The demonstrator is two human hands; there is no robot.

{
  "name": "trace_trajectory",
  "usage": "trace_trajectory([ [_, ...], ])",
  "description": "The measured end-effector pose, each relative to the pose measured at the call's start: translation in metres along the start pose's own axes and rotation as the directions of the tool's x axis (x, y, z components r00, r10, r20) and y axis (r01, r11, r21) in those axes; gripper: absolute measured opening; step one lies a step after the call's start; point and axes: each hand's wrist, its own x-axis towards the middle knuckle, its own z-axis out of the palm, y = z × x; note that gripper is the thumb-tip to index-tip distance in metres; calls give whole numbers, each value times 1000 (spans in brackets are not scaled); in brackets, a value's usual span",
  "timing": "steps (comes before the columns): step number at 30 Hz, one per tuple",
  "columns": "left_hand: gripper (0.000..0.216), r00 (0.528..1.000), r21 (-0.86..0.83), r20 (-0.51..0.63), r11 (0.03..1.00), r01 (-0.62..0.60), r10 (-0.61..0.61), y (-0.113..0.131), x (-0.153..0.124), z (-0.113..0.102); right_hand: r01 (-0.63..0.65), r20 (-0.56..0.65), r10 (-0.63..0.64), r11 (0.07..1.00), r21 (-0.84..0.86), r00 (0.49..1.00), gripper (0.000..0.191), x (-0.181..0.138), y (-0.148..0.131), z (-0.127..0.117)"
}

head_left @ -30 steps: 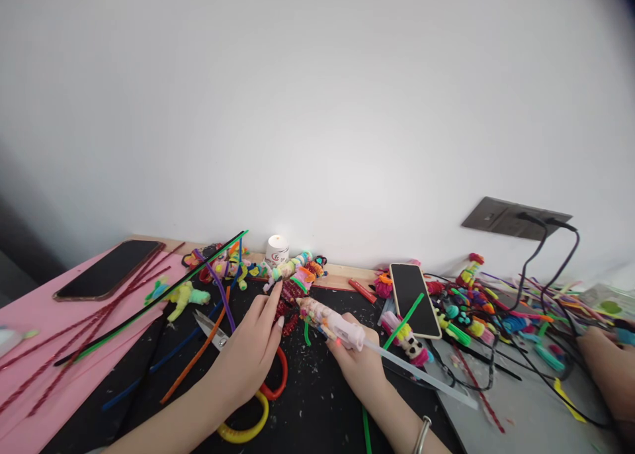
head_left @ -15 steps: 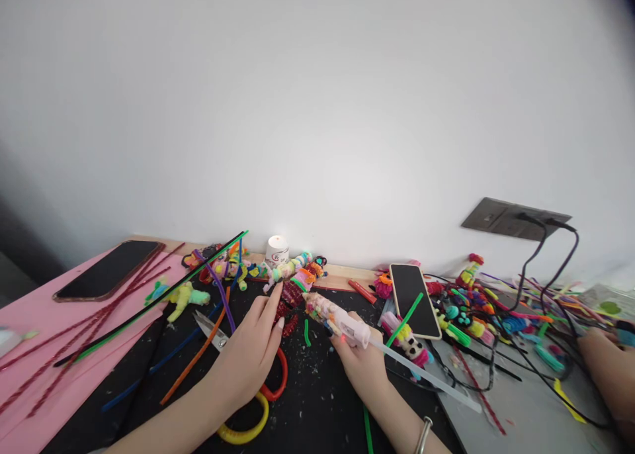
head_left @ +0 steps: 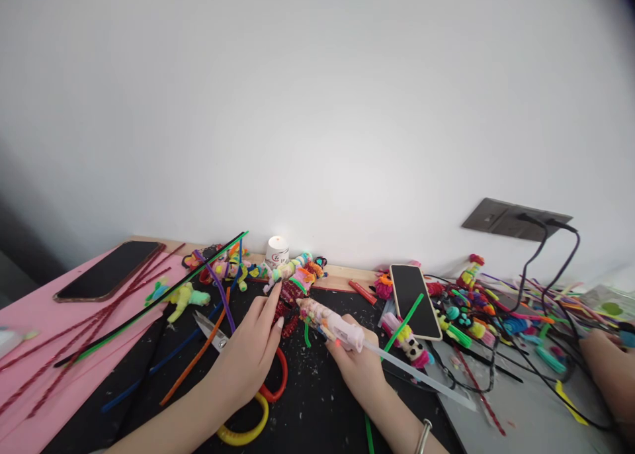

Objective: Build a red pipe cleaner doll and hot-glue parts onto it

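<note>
Red tinsel figure point(head_left: 292, 288), head view: lies mid-bench on the black bench point(head_left: 317, 391), near the paper cup point(head_left: 277, 250). Left hand point(head_left: 251, 351): index finger and thumb against the figure; whether pinched, cannot tell. Right hand point(head_left: 358, 361): clamped around the glue gun point(head_left: 347, 331), nozzle at the figure. Brace the figure; steady the nozzle; keep fingertips clear of heat.

The head-worn camera looks forward at a pale wall point(head_left: 317, 123) and down on a black surface point(head_left: 315, 401) close below.
</note>
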Motion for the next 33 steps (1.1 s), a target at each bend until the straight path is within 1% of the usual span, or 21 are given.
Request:
trace_trajectory([
  [4,56,1000,-41,2,999,22,-22,0,0,0,-1,31,2,1000,-11,1000,18,0,-1,0],
  [7,56,998,-90,-7,994,59,-60,-3,0,2,-10,61,13,999,-45,998,11,-1,1,-1],
  [9,56,994,-130,-23,986,100,-104,-6,0,3,-8,38,12,995,-102,999,9,0,4,-3],
  [11,57,986,-183,-71,974,135,-150,-10,1,5,-10,-15,7,979,-203,1000,14,3,7,-6],
  [13,59,974,-254,-108,953,167,-200,-13,3,5,-4,-49,-13,942,-335,999,23,7,10,-10],
  [16,61,953,-366,-136,907,206,-271,-17,7,3,16,-41,-43,866,-500,998,36,13,13,-14],
  [19,63,948,-423,-164,888,183,-274,-22,12,0,-60,-83,10,774,-631,997,44,16,16,-15],
  [22,66,946,-432,-199,890,148,-254,-30,17,0,-129,-116,66,708,-695,991,49,16,20,-13],
  [25,66,938,-430,-217,889,155,-269,-35,20,1,-140,-136,65,725,-674,989,53,15,21,-12],
  [27,65,933,-422,-225,891,167,-282,-35,20,0,-92,-140,4,774,-626,990,51,15,17,-12],
  [29,64,933,-415,-226,895,167,-279,-33,19,-1,28,-92,-93,838,-545,991,45,16,10,-11],
  [31,63,937,-414,-222,896,160,-270,-30,18,-2,170,5,-187,884,-436,982,36,17,1,-8],
  [33,62,939,-416,-215,895,159,-267,-28,18,-2,260,108,-237,902,-346,965,30,19,-8,-4],
])
